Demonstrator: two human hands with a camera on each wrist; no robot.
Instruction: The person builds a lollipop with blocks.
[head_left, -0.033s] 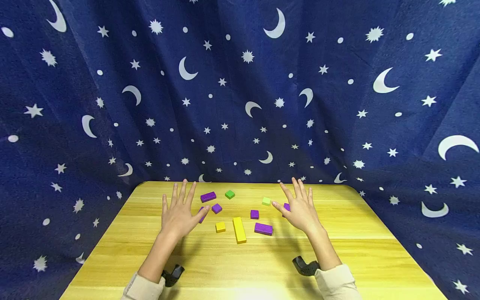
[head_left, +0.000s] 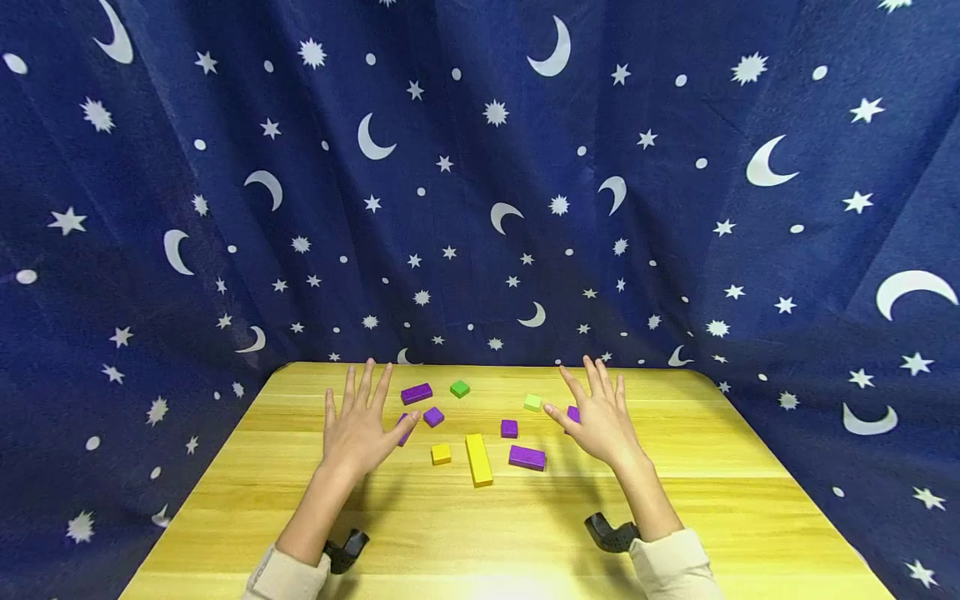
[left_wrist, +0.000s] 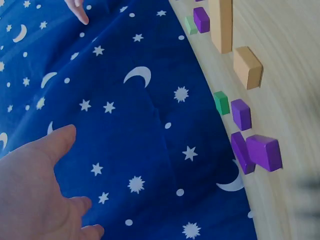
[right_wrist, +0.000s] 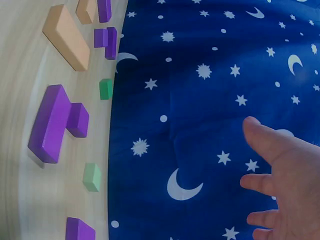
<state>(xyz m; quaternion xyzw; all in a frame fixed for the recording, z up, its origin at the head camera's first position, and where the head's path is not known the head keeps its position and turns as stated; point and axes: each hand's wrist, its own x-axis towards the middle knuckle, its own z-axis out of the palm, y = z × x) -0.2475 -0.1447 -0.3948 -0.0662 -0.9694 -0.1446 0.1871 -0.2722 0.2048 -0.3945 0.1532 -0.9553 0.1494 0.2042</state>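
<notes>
My left hand [head_left: 358, 433] hovers above the left side of the table, fingers spread and straight, holding nothing. Its thumb partly hides a purple block [head_left: 402, 433]. Over the right side hangs my right hand [head_left: 602, 421], likewise spread and holding nothing, its thumb partly in front of another purple block [head_left: 573, 414]. Between the hands lie a long yellow block [head_left: 478, 460], a small yellow block [head_left: 441, 454], a long purple block [head_left: 527, 458] and a purple cube [head_left: 509, 429]. Farther back are a green block [head_left: 460, 389] and a light green block [head_left: 532, 402].
Near the left hand lie two more purple blocks, one long [head_left: 416, 394] and one short [head_left: 433, 417]. The wooden table [head_left: 675, 517] ends at a dark blue curtain [head_left: 480, 275] with moons and stars. A black wrist mount [head_left: 347, 552] sits at each wrist.
</notes>
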